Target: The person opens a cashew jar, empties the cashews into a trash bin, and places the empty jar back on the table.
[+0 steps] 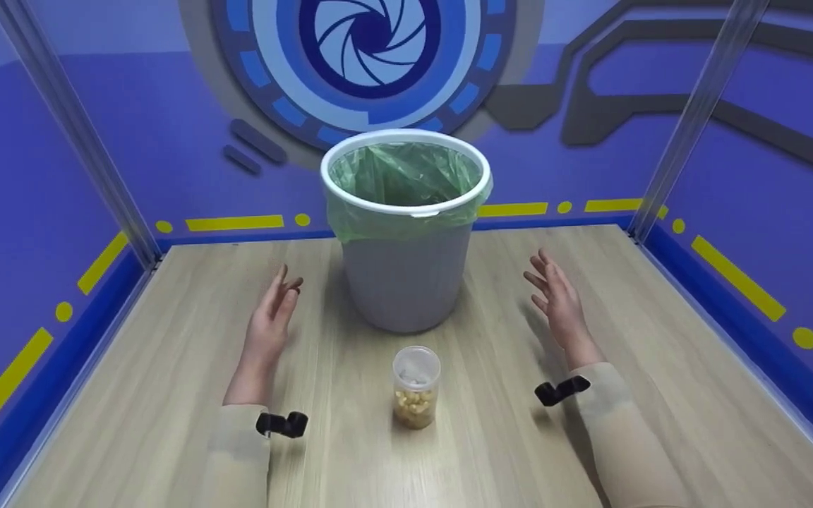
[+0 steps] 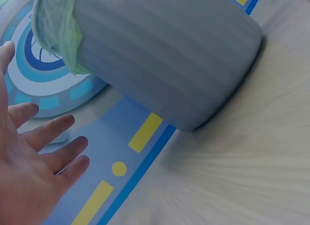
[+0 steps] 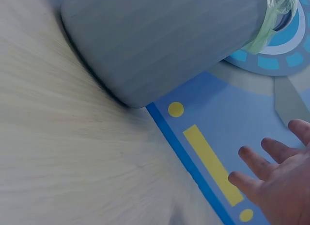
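Checking the sleeves [image 1: 238, 462]: each bears a black fitting [image 1: 281, 425] on its inner side; in my judgement, these need clearance whenever an arm swings inward.
Clear tub [image 1: 416, 388]: upright on the wooden tabletop [image 1: 491, 451], between the forearms, in front of the bin [image 1: 406, 282] and apart from it. Whether a lid covers the top, I cannot tell from where I stand.
Pale yellow pieces [image 1: 413, 408]: in the tub's lower part. Advised hold is fingers round the lower wall, level, lightly pressed; the wall may flex, and loose contents could spill.
Left hand [image 1: 270, 324]: released, fingers extended, palm turned inward, touching nothing.
Right hand [image 1: 563, 305]: likewise released, fingers slightly spread, raised above the tabletop.
Gap from hands to tub: both hands are beyond it and well apart from it; a sound approach, I judge, draws back and inward without brushing the bin.
Bin: grey, upright, a green liner [image 1: 358, 220] folded over its white rim [image 1: 392, 207]. A knock could shift it; the overhang is best left undisturbed.
Back wall [image 1: 138, 134]: blue-purple, bearing a round emblem [image 1: 371, 28] behind the bin.
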### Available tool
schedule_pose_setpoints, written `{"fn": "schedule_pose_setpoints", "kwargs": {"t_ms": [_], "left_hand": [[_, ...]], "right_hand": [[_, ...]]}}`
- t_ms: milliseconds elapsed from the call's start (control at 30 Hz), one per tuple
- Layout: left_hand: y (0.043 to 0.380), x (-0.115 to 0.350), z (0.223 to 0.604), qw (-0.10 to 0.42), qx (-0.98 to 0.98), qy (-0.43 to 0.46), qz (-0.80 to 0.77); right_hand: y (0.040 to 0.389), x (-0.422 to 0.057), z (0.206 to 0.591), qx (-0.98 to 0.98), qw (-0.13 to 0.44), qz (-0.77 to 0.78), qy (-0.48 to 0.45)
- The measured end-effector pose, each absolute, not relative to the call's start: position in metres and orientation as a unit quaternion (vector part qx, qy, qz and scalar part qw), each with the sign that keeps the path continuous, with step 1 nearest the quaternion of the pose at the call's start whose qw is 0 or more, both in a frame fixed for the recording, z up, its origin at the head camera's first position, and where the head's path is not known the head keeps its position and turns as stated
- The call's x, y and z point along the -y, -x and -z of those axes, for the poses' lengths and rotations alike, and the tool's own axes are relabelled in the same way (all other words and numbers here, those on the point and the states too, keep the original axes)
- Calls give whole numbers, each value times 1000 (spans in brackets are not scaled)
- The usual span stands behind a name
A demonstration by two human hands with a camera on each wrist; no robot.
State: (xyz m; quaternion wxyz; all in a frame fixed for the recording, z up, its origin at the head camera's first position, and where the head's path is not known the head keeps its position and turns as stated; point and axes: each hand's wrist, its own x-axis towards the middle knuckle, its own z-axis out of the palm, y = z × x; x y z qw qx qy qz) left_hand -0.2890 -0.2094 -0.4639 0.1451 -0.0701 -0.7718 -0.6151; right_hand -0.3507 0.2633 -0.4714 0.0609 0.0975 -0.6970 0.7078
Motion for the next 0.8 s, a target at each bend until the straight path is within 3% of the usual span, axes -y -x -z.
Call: {"fn": "schedule_pose_setpoints", "kwargs": {"t_ms": [200, 800], "left_hand": [[286, 202, 465, 143, 780, 83, 603], [282, 170, 470, 53, 771, 143, 618]], "right_hand": [[348, -259, 474, 701, 55, -703, -108], [332, -235, 467, 702, 46, -693, -160]]}}
